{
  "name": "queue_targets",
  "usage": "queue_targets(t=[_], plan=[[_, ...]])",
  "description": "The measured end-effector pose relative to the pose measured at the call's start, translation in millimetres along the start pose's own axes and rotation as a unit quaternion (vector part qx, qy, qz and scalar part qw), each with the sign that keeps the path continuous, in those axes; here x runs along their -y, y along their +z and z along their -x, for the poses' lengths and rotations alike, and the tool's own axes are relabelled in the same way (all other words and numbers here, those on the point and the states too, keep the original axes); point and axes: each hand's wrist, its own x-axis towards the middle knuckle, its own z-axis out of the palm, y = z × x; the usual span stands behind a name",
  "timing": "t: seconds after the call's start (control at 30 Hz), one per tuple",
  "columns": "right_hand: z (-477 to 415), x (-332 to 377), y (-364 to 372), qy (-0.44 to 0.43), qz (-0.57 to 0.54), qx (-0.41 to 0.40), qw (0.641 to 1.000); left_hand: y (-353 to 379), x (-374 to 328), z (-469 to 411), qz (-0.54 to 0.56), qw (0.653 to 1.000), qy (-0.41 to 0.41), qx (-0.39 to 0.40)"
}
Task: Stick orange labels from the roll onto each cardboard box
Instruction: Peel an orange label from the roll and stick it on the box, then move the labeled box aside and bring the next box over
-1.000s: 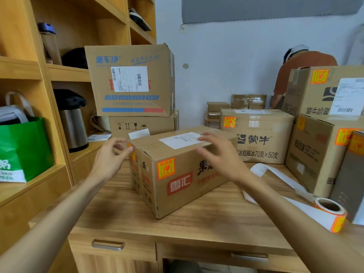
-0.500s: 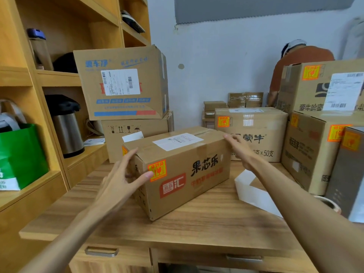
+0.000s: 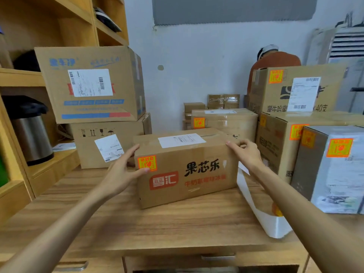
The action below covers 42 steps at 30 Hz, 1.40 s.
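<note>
Steel flask [image 3: 32, 138] on a shelf [image 3: 53, 164] well left of the left fingers [image 3: 130, 154]; person in orange [image 3: 275, 62] far beyond the right fingers [image 3: 233, 146]

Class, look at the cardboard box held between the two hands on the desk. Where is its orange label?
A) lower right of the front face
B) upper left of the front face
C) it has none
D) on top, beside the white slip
B: the orange label sits in the upper left corner of the cardboard box front face, just above the thumb of the left hand.
</note>
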Motion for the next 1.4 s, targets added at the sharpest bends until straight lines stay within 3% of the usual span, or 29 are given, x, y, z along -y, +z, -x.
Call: queue_targets(t=[0.3, 0.43, 0.57, 0.67, 1.0, 1.2, 1.4], plan=[[0.3, -19.0, -43.2, -0.007, 0.113, -0.119, 0.986, 57.4, -25.0, -42.8, 0.049, 0.998, 0.007, 0.039], [1.6, -22.5, -47.6, -0.13, 0.242, -0.171, 0.946, 79.6, -35.5, -54.8, 0.088, 0.995, 0.006, 0.048], [-8.2, -26.2, -47.7, -0.287, 0.36, -0.093, 0.883, 93.7, -42.2, -66.0, 0.099, 0.994, 0.002, 0.051], [-15.4, -28.0, -50.4, -0.283, 0.378, -0.047, 0.88, 101.9, -46.0, -72.8, 0.101, 0.994, 0.003, 0.052], [-25.5, -42.5, -53.6, -0.287, 0.419, -0.07, 0.859, 115.2, -39.5, -84.9, 0.087, 0.995, 0.008, 0.056], [-23.4, -4.9, -36.1, -0.278, 0.423, -0.062, 0.86, 85.2, -40.0, -96.4, 0.047, 0.993, 0.025, 0.11], [-22.2, 72.7, 41.5, -0.28, 0.311, 0.041, 0.907, -2.4, -15.7, -108.7, -0.017, 1.0, 0.015, 0.021]])
